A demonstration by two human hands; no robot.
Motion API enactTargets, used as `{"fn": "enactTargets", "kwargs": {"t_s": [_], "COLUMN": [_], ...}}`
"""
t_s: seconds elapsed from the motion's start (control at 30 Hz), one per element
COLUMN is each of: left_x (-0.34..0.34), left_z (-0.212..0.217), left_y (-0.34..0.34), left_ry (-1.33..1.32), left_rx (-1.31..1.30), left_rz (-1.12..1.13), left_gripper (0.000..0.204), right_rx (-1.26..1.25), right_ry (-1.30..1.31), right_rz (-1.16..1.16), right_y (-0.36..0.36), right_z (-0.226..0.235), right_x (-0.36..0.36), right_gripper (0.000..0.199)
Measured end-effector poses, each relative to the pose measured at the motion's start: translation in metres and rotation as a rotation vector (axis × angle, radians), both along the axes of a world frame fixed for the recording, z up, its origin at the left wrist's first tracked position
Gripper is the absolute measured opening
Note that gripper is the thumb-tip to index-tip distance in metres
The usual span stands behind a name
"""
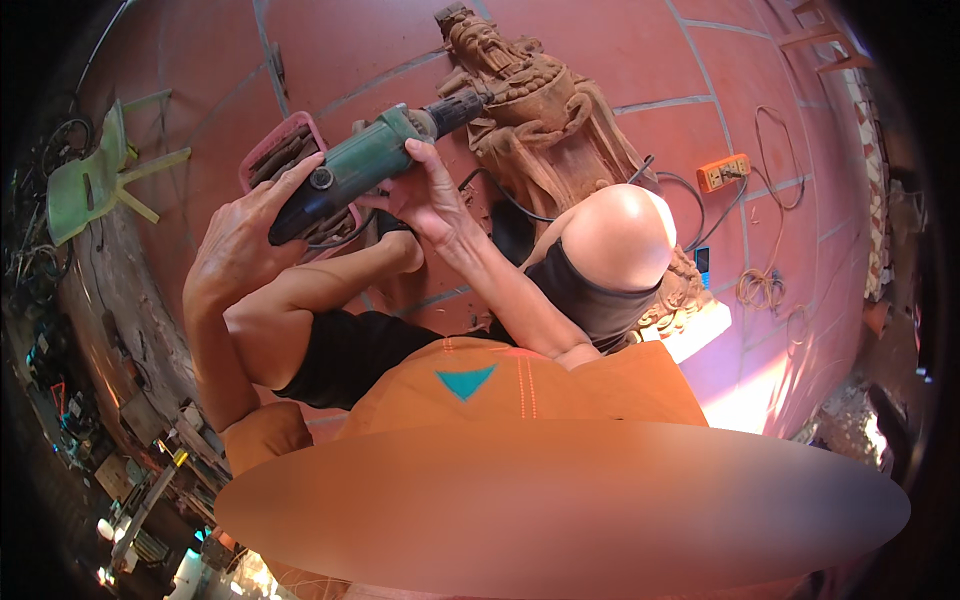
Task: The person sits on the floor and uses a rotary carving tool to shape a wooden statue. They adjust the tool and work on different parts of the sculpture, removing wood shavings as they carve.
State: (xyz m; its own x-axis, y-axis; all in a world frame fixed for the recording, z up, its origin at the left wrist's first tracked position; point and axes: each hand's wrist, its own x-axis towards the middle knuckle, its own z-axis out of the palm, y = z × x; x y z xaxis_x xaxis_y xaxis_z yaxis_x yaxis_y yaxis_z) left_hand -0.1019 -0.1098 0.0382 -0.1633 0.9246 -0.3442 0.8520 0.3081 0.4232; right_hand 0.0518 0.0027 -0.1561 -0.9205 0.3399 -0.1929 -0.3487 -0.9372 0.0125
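My left hand (238, 238) is wrapped round the dark rear end of a green power tool that looks like a die grinder (365, 160). Under its front half, my right hand (432, 200) grips the body, with the thumb up along the side. The dark nose (458, 110) of the tool points up and right, toward a brown carved wooden statue (535, 125) of a bearded figure. That statue lies on its back on the floor, beyond my knees. Whether the tool's tip touches the wood, I cannot tell.
A pink basket (312, 122) of carving tools is partly hidden behind the grinder. At left stands a green plastic chair (85, 190). An orange power strip (722, 172) with a plugged cable lies right, near a cord coil (760, 290). Another carved piece (682, 290) is beside my knee.
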Motion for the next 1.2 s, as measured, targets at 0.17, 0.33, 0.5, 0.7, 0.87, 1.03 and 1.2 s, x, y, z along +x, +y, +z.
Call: {"fn": "enactTargets", "kwargs": {"t_s": [0.17,0.33,0.5,0.7,0.87,1.03,1.2], "left_x": [-0.003,-0.002,0.001,0.004,0.009,0.015,0.019], "left_z": [-0.002,0.000,0.003,0.007,0.009,0.012,0.015], "left_y": [0.004,0.010,0.016,0.019,0.021,0.021,0.020], "left_ry": [0.026,0.014,0.018,0.032,0.089,0.118,0.128], "left_rx": [0.003,-0.019,-0.002,-0.022,0.022,0.069,0.054], "left_rz": [-0.039,-0.023,-0.039,-0.042,-0.082,-0.090,-0.087], "left_gripper": [0.092,0.091,0.090,0.089,0.084,0.082,0.081], "right_rx": [0.011,-0.008,-0.006,0.016,0.037,0.035,0.028], "right_ry": [-0.020,-0.035,-0.052,-0.052,-0.053,-0.009,-0.007], "right_rz": [-0.018,-0.035,-0.054,-0.061,-0.066,-0.079,-0.094], "right_y": [0.002,0.006,0.008,0.011,0.012,0.012,0.011], "right_z": [0.001,-0.001,0.001,0.006,0.007,0.007,0.009], "right_x": [0.000,-0.002,-0.001,0.003,0.005,0.007,0.008], "right_gripper": [0.062,0.061,0.061,0.063,0.064,0.065,0.063]}}
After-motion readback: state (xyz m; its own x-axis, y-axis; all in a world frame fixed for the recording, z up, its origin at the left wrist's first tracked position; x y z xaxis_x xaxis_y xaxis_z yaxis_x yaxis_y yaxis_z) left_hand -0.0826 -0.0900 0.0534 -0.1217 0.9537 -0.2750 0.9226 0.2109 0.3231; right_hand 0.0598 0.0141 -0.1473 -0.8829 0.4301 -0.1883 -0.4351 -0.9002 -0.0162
